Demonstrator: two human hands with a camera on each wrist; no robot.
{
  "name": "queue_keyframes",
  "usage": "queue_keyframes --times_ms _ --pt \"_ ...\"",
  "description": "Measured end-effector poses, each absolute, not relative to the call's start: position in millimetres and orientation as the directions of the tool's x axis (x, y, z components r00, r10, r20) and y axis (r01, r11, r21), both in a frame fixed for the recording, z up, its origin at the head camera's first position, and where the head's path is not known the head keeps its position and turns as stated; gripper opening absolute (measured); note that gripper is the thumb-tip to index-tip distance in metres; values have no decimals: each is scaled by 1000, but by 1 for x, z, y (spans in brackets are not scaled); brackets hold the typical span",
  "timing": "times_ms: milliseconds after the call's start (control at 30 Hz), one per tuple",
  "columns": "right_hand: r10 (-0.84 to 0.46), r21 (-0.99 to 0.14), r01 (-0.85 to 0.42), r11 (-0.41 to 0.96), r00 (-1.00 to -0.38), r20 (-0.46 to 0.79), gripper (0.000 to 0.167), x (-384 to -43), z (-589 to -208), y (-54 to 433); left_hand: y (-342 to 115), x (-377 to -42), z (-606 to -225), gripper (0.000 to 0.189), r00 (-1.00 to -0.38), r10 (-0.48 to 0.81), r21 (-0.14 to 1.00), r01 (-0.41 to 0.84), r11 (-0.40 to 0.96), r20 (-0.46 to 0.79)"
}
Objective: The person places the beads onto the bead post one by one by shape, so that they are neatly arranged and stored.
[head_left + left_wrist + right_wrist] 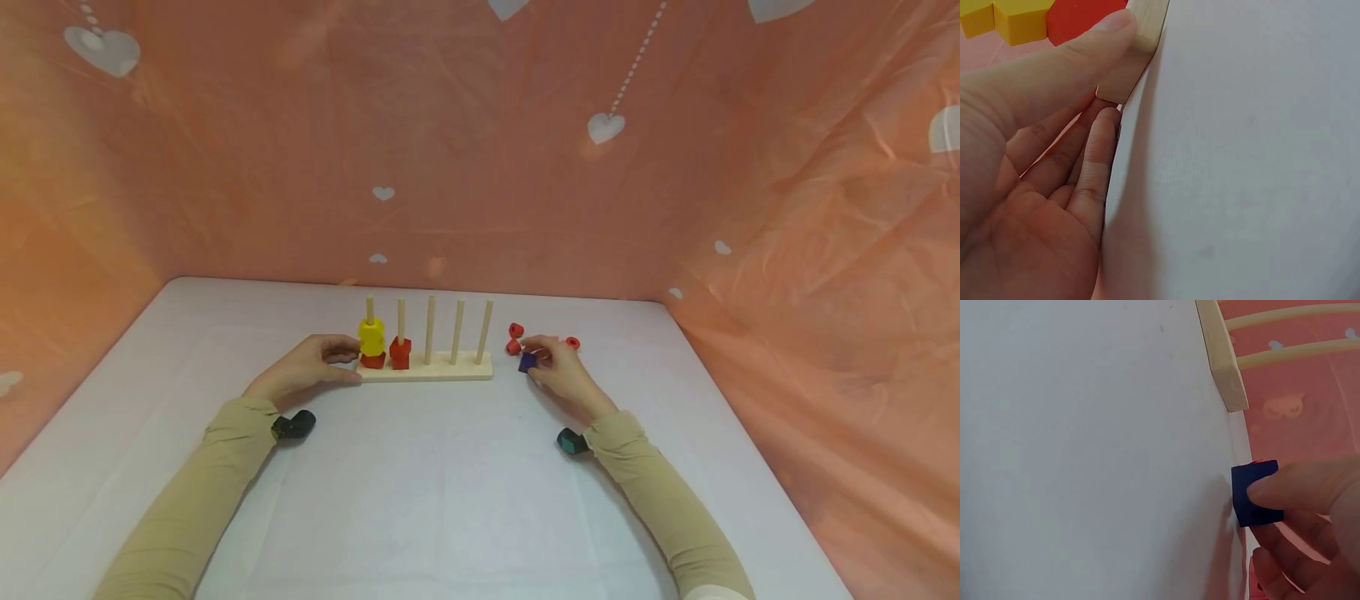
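A pale wooden peg board [427, 372] with several upright pegs stands on the table. Yellow beads [371, 337] sit above a red bead [373, 362] on its leftmost peg, and a red block bead [401, 354] is on the second. My left hand [318, 362] holds the board's left end; in the left wrist view the thumb lies on the wooden base [1141, 47] with fingers behind it. Right of the board, my right hand [561, 371] pinches a dark blue cube [1255, 494] between thumb and fingers, close to the tabletop.
Several small red beads [516, 330] lie beyond the right hand, one a red ring-shaped bead [573, 342]. A white cloth covers the table [442, 483]. Pink curtains [465, 150] with white hearts hang behind and at both sides.
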State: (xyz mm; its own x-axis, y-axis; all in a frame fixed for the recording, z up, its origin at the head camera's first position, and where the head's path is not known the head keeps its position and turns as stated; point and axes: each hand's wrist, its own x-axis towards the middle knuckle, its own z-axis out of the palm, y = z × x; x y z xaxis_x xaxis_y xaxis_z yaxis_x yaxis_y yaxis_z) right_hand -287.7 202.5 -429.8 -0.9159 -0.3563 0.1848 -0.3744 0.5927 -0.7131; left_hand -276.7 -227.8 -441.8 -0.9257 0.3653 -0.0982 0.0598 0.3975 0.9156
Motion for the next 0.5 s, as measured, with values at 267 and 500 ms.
queue_keyframes --times_ms 267,500 --pt "-349 -704 -362 611 -921 170 40 -286 -432 203 -227 -276 -441 71 -924 373 905 90 415 -79" --pt "-289 -767 -305 565 -944 162 31 -288 -423 207 -227 -277 -441 72 -925 368 913 71 402 -90"
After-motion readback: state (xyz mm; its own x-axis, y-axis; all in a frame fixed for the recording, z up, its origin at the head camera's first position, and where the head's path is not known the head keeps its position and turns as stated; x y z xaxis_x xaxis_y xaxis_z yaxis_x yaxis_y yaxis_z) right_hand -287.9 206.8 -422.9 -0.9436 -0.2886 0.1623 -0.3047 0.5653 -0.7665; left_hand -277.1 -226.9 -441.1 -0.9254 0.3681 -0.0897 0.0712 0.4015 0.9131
